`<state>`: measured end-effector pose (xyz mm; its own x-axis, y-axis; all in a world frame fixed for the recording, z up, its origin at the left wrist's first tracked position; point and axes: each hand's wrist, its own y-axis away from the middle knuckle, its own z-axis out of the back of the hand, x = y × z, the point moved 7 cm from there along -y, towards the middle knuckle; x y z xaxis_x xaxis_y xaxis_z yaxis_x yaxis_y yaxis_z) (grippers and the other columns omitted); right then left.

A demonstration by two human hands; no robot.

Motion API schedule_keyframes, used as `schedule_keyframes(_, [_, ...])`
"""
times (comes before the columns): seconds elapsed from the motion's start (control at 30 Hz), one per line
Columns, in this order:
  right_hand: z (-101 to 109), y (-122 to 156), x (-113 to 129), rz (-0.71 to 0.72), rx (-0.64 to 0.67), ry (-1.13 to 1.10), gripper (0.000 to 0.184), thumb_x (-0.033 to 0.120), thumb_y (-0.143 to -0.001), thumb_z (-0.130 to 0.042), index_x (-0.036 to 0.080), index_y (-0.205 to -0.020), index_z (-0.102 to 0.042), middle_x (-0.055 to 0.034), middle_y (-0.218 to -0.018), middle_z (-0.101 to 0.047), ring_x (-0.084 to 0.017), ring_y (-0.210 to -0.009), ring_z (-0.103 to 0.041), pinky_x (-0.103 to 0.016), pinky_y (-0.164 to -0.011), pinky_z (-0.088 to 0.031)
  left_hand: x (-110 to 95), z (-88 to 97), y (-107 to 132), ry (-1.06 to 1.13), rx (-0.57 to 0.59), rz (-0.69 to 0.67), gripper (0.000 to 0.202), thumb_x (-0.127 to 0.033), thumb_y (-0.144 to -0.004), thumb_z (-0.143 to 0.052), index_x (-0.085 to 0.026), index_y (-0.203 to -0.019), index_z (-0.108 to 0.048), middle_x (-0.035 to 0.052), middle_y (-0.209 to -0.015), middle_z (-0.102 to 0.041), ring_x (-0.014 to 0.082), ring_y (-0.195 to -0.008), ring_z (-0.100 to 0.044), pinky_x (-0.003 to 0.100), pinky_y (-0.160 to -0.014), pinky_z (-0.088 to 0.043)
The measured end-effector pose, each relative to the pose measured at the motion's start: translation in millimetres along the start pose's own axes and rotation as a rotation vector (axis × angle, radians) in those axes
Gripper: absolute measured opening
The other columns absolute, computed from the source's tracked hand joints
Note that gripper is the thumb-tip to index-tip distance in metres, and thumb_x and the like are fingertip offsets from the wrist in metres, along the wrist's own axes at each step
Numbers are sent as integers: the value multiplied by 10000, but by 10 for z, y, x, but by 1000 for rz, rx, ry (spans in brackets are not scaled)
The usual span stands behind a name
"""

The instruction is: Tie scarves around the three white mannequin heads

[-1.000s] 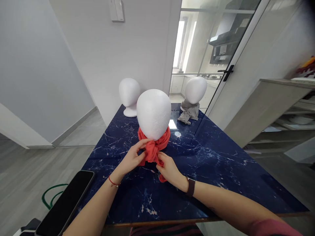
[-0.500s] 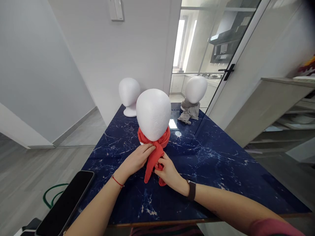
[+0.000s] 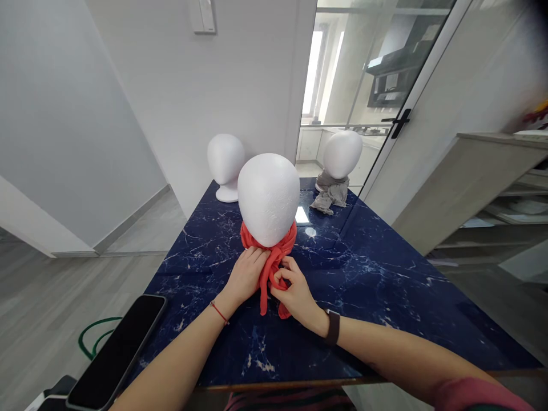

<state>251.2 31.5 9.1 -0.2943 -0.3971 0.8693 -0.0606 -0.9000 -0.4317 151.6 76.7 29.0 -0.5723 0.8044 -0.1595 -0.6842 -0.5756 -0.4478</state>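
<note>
A dark phone (image 3: 116,349) lies at the near edge, at seven o'clock from the hands. A green cable (image 3: 88,337) loops on the floor just beyond it. Two bare forearms reach in from the bottom over a dark blue marbled worktop (image 3: 377,285). The left wrist carries a thin red bracelet (image 3: 219,312) and the right a dark watch (image 3: 333,327).

The left hand (image 3: 247,275) and the right hand (image 3: 296,292) meet side by side at the middle of the worktop, both on a red scarf (image 3: 287,241). The left hand's grip is closed over the cloth at the knot, with the fingers curled against it at nine o'clock of the knot. The right hand's grip is narrow: thumb and fingers pinch the scarf just below the knot, at four o'clock of it. Two loose ends of the scarf hang down between the hands and touch the worktop.

The scarf is wrapped around the neck of a white foam head (image 3: 269,197), which stands upright at twelve o'clock from the hands.

Farther back, at eleven o'clock, a bare foam head (image 3: 225,158) stands near the white wall at the worktop's far edge. At one o'clock a third foam head (image 3: 342,153) stands with a grey scarf (image 3: 329,195) tied at its base, one end trailing onto the worktop. Behind it a glass door has a black handle (image 3: 397,122), with pale shelves (image 3: 514,200) at three o'clock. A wall switch (image 3: 204,16) sits high at twelve o'clock.
</note>
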Motion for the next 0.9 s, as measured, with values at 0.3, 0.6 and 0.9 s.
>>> schedule_keyframes(0.3, [14, -29, 58, 42, -18, -1, 158, 95, -684, -609, 189, -614, -504, -48, -1060, -496, -186, -1016, -490, -318, -921, -380, 10, 36, -4, 122, -78, 89, 270, -187, -862, -514, -222, -1120, -588, 53, -1048, -596, 215, -981, -485, 383, -865, -433])
schedule_keyframes(0.6, [-1, 26, -338, -478, -200, -700, 288, 452, -772, -629, 227, -755, -451, 50, -718, -492, -118, -669, -508, -253, -625, -447, 35, 119, 47, 204, -210, 57, 243, -180, -865, -504, -173, -1095, -584, 63, -1032, -611, 198, -961, -493, 368, -880, -451])
schedule_keyframes(0.9, [-81, -117, -608, -889, -26, -953, 159, 247, -699, -697, 169, -803, -604, 9, -739, -638, -112, -677, -569, -232, -645, -465, 14, 34, 26, 120, -190, 12, 261, -132, -856, -500, -158, -1105, -573, 71, -1009, -626, 207, -949, -477, 374, -869, -447])
